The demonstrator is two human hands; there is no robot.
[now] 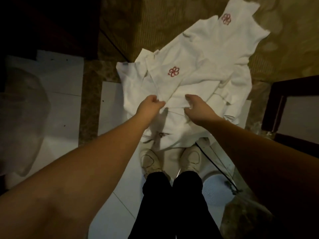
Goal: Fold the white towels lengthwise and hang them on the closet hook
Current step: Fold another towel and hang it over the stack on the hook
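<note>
On the floor (120, 195), white towels (198, 66) in both hands' grip.

Single head-worn wide-angle view, facing steeply down from standing height past both outstretched forearms to the white towels (198, 66) on the floor (57, 107), shoes (150, 160) below centre, scene dim, edges curved.

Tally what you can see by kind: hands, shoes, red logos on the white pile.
Hands: 2, left hand and right hand, both gripping the white towels
Shoes: 2, left shoe, right shoe
Red logos: 2, near logo, far logo
Total: 6
</note>
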